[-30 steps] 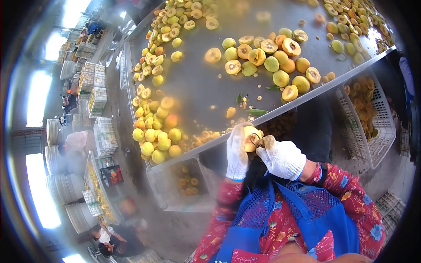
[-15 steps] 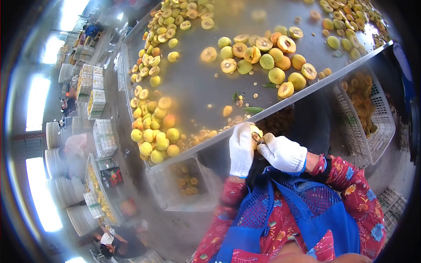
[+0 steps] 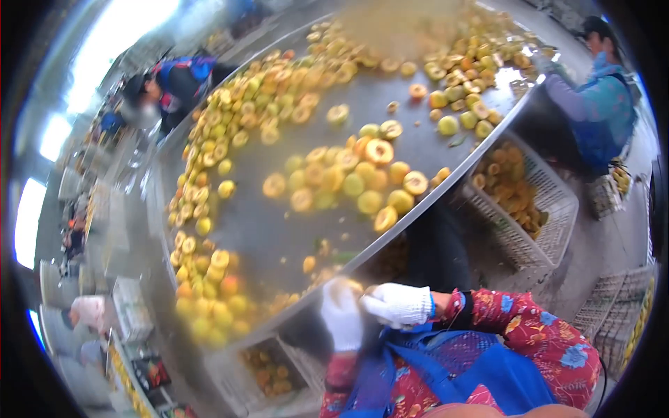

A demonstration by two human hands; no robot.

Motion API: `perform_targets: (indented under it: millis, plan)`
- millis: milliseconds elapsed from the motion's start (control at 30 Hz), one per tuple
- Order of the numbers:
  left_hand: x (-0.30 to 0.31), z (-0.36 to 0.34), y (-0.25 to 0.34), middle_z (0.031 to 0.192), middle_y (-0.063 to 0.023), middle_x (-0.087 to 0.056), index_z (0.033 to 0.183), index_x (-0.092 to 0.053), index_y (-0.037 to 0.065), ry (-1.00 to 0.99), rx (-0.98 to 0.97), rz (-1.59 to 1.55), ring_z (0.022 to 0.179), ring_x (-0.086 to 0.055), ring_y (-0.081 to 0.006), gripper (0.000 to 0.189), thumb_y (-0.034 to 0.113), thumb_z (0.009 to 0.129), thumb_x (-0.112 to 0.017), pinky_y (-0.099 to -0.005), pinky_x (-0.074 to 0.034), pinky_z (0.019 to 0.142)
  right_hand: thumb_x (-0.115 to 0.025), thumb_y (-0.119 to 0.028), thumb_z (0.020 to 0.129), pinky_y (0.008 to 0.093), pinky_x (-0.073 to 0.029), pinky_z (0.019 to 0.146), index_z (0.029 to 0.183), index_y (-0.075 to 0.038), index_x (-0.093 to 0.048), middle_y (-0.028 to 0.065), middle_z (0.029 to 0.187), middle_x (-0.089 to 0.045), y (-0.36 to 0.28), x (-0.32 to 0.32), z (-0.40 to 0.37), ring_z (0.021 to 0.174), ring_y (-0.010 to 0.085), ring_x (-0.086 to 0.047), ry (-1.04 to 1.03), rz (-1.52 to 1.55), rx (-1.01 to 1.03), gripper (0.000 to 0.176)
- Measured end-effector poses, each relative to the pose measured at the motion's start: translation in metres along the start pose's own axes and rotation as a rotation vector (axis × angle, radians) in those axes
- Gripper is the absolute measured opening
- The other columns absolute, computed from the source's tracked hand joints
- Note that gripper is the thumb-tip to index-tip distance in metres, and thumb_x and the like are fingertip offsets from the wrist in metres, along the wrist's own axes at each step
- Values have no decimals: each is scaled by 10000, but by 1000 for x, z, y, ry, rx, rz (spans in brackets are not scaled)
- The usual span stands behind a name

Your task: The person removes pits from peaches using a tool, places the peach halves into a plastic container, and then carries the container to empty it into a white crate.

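Note:
Both my hands wear white knitted gloves and meet just below the near edge of the metal table [image 3: 380,252]. My left hand [image 3: 340,315], smeared by motion, is closed on a yellow peach piece [image 3: 354,286] that shows only in part at its fingertips. My right hand [image 3: 398,304] is closed in a pinch against the same peach; whatever sits inside its fingers is hidden. On the table in front lies a cluster of peaches [image 3: 354,184], some whole, some halved with the pit or its hollow showing.
More peaches [image 3: 209,279] pile along the table's left side and far end. A white crate of fruit pieces [image 3: 550,244] stands at right under the table edge, another crate [image 3: 296,386] below left. A co-worker [image 3: 603,111] is at the right, another person [image 3: 178,87] at the far left.
The view has swung up and to the right, so table and hands appear lower and further left, and both co-workers beside the table come into view. My hands stay together around the peach.

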State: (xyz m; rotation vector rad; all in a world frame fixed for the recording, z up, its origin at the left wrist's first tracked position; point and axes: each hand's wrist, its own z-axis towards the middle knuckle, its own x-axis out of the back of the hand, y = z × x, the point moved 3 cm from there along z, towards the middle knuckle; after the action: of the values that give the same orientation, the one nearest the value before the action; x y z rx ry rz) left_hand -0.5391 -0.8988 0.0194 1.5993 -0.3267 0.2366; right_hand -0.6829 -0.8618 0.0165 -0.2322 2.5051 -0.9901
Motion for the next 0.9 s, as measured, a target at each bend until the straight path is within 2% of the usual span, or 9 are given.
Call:
perform_targets:
  millis: [67,100,167,200,233,267,333,567,900]
  plan:
    - [-4,1,-6,850,-85,-679,1079,-658,-22,12,50,8,778,-628,-165,313,249,1055,-505,-327,-511,739,-577,-452,1021,199,-396,365,1180,-116,-575,-51,663,-523,7,7,1,454,59,-505,-47,66,38,372]
    - [-4,4,-7,953,-101,-685,1113,-647,-27,-81,140,-6,874,-643,-184,335,269,1064,-499,-329,-522,817,-463,-446,1041,328,-486,443,1005,-70,-592,64,662,-591,-2,6,-3,473,193,-570,23,-157,82,400]
    - [-8,17,-19,920,-98,-678,1086,-661,11,-74,-362,172,869,-652,-211,248,204,1040,-512,-346,-527,817,-510,-344,1039,391,-505,481,1063,-58,-603,130,726,-604,14,23,18,541,289,-604,242,-768,596,302]
    - [-7,20,-28,942,-105,-674,1100,-656,23,-118,-284,-26,893,-651,-227,213,172,1023,-525,-356,-531,835,-534,-293,1038,422,-515,500,1092,-52,-608,164,757,-611,22,17,28,575,337,-621,328,-1055,868,258]
    - [-6,23,-37,964,-112,-669,1114,-652,34,-148,-203,-224,917,-650,-243,188,139,1006,-538,-365,-535,853,-510,-225,1021,521,-524,640,1041,-18,-611,261,870,-618,-11,8,2,727,466,-630,401,-827,620,231]
    - [-9,25,-40,1025,-131,-658,1156,-630,39,-250,48,-635,963,-643,-265,204,126,985,-560,-385,-540,884,-508,-260,1025,529,-523,666,1025,-22,-614,261,912,-635,-14,8,-1,760,467,-644,465,-929,811,261]
    - [-11,30,-41,1148,-173,-632,1243,-583,49,-302,446,-1366,1049,-629,-315,310,118,942,-607,-434,-551,942,-532,-280,1026,532,-513,628,1031,-2,-591,263,825,-646,-15,7,-3,735,464,-654,519,-780,613,284]
    - [-14,25,-38,1252,-171,-610,1204,-539,125,-76,627,-1413,1136,-611,-345,276,349,1043,-567,-578,-552,928,-570,-282,1016,487,-511,527,1032,71,-576,240,672,-632,-9,-10,-2,565,419,-634,480,-860,520,353]
    - [-19,11,-24,1255,-172,-585,1324,-486,30,-36,130,-991,1130,-611,-298,363,302,1084,-464,-474,-543,1001,-535,-308,1025,485,-514,535,1066,54,-582,268,729,-645,-10,-11,2,604,437,-643,466,-732,472,368]
